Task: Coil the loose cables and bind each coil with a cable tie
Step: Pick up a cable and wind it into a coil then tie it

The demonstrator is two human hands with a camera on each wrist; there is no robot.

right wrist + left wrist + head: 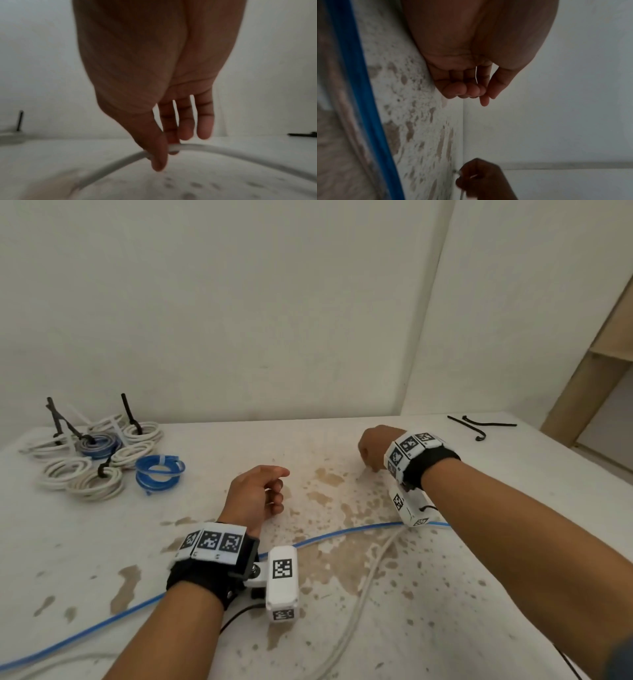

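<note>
At the far left of the bench [342, 440], up against the wall, sits a cluster of finished coils [99, 455]: several white ones and two blue, each cinched with a tie, some black tie tails sticking straight up. One bound blue coil [160, 473] lies at the cluster's right edge, a little apart from the rest.

A loose blue cable [329, 535] runs across the stained bench from the lower left corner toward the right, passing under both forearms. Just beside it a loose white cable [368, 580] curves away toward the near edge.

The left hand [258, 494] rests low over the middle of the bench with its fingers loosely curled, holding nothing (the left wrist view shows the fingertips folded in toward the palm, empty).

Further right and further back, the right hand [371, 451] is lowered to the surface. In the right wrist view its thumb [158, 152] and forefinger pinch the white cable where it arcs up off the bench; the other fingers hang straight.

At the far right corner, well apart from both hands, lie two loose black cable ties [479, 426], one crossing the other.
</note>
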